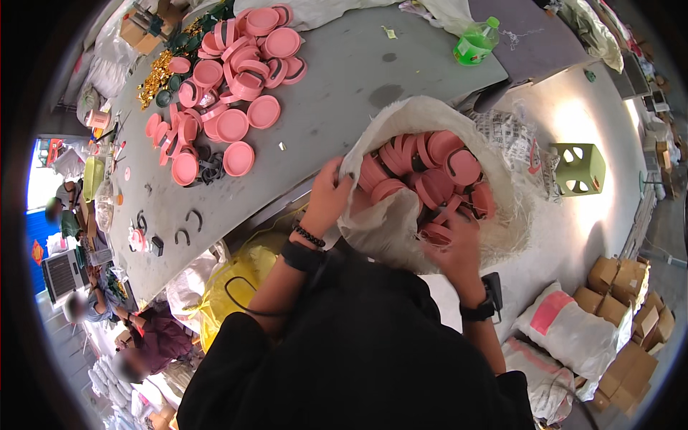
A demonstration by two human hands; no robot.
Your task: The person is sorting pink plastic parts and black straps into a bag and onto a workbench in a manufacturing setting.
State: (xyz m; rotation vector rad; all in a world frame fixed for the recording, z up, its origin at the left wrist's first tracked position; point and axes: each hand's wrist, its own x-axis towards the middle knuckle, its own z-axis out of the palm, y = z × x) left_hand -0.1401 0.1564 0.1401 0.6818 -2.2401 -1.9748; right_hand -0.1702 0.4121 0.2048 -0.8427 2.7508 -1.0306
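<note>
A large white woven sack [401,118] stands open against the table edge, filled with several round pink plastic lids [430,175]. My left hand [328,197] grips the sack's near-left rim, with a beaded bracelet and a black band at the wrist. My right hand [459,251] is closed on the sack's lower right rim beside the pink lids; a black watch sits on that wrist. More pink lids lie in a heap [229,79] on the grey table [344,93] to the upper left.
A green bottle [474,41] stands at the table's far edge. Black curved clips [188,228] lie on the table's left part. A green stool [579,169], cardboard boxes [623,301] and filled sacks [573,333] are on the floor to the right. People sit at lower left.
</note>
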